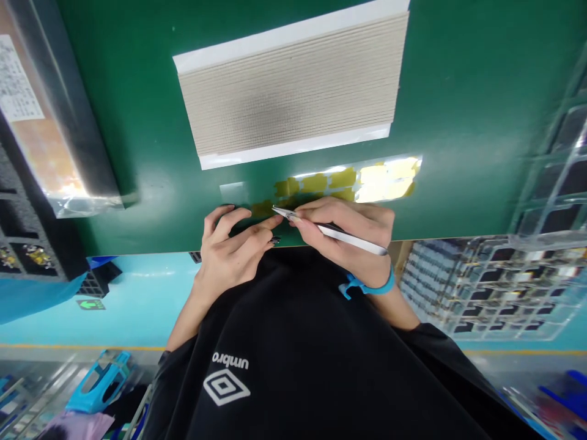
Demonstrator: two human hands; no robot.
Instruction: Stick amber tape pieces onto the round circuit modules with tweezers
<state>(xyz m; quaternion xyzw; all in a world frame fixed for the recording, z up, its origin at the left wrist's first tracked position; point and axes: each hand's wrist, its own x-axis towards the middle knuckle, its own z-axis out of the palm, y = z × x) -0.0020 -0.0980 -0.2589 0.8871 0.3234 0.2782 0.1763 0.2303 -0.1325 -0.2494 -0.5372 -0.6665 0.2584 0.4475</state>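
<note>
My right hand grips metal tweezers like a pen, their tips pointing left beside my left index fingertip. My left hand rests at the table's near edge with its index finger stretched toward the tweezer tips. A small dark part shows at the thumb side of that hand, seemingly pinched; its kind is too small to make out. Just beyond both hands lies a clear, shiny sheet with rows of yellow film pieces, partly hidden by my right hand. A small translucent patch is above my left fingers.
A fanned stack of thin greyish strips on white backing lies farther back on the green table. At left stand a plastic-wrapped package and a black foam tray. Clear compartment trays with dark parts are at right.
</note>
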